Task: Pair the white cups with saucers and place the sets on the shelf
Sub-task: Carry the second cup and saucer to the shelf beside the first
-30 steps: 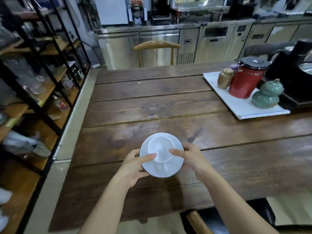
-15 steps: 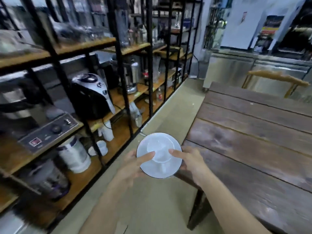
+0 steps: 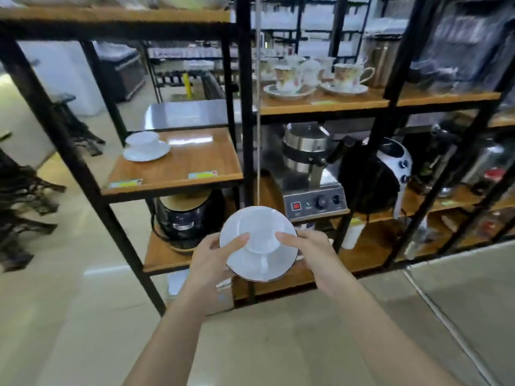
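Note:
A white cup sits on a white saucer, held level in front of me above the floor. My left hand grips the saucer's left edge with its thumb on the cup's rim. My right hand holds the right edge the same way. Another white cup on its saucer stands at the back left of a wooden shelf, up and to the left of my hands.
Black metal uprights frame the shelves. Patterned cups on saucers fill the higher shelf to the right. A black kettle-like appliance sits below the wooden shelf, a steel machine and a black-and-white appliance to the right. Tiled floor lies beneath me.
The view has swung left from the wooden table to face the shelving head-on. Both hands still hold the cup and saucer, which stay at the same spot in front of me.

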`<state>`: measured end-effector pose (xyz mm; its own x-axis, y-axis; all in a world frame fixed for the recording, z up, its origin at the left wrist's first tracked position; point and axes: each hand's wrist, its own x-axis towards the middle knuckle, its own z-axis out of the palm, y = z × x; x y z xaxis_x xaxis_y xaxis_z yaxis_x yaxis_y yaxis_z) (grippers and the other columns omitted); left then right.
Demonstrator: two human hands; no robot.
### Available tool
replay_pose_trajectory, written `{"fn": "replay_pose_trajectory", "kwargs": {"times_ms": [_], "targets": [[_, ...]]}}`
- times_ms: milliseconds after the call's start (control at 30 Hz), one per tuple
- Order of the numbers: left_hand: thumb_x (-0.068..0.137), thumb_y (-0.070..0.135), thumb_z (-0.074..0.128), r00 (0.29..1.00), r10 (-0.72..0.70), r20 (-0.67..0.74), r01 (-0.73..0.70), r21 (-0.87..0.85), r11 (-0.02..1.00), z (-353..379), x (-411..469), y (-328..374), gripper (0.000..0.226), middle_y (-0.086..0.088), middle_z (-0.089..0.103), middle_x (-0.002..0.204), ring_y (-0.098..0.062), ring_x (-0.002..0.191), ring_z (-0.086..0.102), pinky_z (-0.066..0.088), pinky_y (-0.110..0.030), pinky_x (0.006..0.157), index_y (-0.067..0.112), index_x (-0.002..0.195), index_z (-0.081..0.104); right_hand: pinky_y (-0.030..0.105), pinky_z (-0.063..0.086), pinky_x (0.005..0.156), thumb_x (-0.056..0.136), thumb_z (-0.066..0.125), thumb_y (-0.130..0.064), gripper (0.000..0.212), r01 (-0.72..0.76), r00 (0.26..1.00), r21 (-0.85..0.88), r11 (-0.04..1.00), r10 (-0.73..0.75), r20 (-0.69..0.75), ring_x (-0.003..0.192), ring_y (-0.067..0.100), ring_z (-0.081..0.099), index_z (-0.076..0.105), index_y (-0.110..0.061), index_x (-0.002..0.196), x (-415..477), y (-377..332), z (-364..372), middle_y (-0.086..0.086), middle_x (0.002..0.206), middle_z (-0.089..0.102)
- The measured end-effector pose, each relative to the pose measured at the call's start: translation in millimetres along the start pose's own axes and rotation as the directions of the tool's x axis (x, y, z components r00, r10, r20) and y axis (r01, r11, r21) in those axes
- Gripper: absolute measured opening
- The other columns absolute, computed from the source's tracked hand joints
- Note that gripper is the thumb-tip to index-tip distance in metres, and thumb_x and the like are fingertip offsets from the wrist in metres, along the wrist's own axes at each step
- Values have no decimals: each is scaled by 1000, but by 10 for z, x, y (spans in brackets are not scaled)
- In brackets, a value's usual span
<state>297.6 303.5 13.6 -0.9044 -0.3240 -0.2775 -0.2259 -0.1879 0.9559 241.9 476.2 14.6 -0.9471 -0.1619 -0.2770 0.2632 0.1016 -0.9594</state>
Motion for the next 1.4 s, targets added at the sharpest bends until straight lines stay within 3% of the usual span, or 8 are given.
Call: {"fn": "replay_pose_trajectory", "kwargs": {"times_ms": [300, 533, 800, 900, 967, 1067, 1200, 1400], "targets": [[69, 32, 79, 963, -43, -265, 19, -94, 995, -842, 912, 307, 47, -11, 74, 99, -30, 86, 71, 60, -44, 70, 8, 108, 66, 35, 53, 70, 71, 75, -36, 22, 13, 980, -61, 998, -1, 200, 80, 16, 61, 61, -21, 76, 1206, -275, 1203, 1, 86, 64], [71, 33, 77, 954, -13, -300, -26, -124, 992, -992, 1993, 726, 32, 4, 75, 87, -9, 71, 70, 53, -24, 46, 16, 97, 71, 39, 54, 74, 70, 76, -31, 31, 26, 971, 6, 1000, -27, 239, 85, 20, 65, 68, -10, 91, 2292, -714, 1631, 4, 91, 70], [69, 34, 79, 948, -28, -316, -6, -105, 994, -926, 3043, 1080, 31, -2, 70, 92, -21, 84, 66, 58, -35, 67, 13, 86, 65, 42, 52, 83, 72, 74, -34, 37, 8, 992, 37, 999, -13, 128, 95, 28, 62, 66, -7, 96, 3213, -1017, 1802, 8, 98, 67], [70, 32, 79, 953, -33, -302, -4, -123, 992, -878, 3414, 1164, 26, 0, 68, 83, -18, 76, 64, 54, -27, 53, 15, 77, 62, 37, 51, 76, 73, 73, -38, 38, -3, 998, 46, 999, 0, 68, 92, 22, 60, 62, -11, 99, 3536, -1062, 1870, 3, 98, 64], [70, 31, 79, 955, -53, -291, 12, -141, 990, -852, 3631, 1227, 27, 2, 63, 79, -16, 74, 60, 56, -29, 57, 16, 74, 57, 34, 47, 75, 74, 72, -42, 37, -31, 1000, 37, 999, 30, 7, 89, 20, 56, 56, -18, 97, 3734, -1099, 1923, -2, 92, 59], [69, 32, 80, 962, -129, -240, 92, -161, 983, -843, 3927, 1282, 34, 0, 60, 85, -20, 81, 58, 56, -41, 80, 13, 84, 56, 33, 45, 73, 74, 71, -42, 37, -23, 995, 29, 999, 25, -96, 80, 17, 52, 53, -19, 97, 3983, -1108, 1985, -4, 84, 55], [70, 34, 79, 959, -174, -223, 143, -148, 979, -831, 4289, 1321, 47, -1, 57, 85, -20, 78, 56, 55, -35, 67, 11, 100, 52, 24, 36, 55, 79, 67, -42, 48, 31, 983, -8, 999, -32, -180, 77, 12, 51, 59, -8, 112, 4241, -1108, 2095, 1, 90, 59], [69, 38, 79, 950, -209, -232, 195, -81, 977, -855, 4631, 1337, 60, -6, 57, 104, -26, 96, 54, 55, -40, 82, 9, 113, 52, 24, 34, 52, 79, 65, -44, 47, -10, 965, -33, 999, 1, -263, 72, 8, 49, 62, -5, 106, 4452, -1076, 2166, -2, 81, 56]]}}
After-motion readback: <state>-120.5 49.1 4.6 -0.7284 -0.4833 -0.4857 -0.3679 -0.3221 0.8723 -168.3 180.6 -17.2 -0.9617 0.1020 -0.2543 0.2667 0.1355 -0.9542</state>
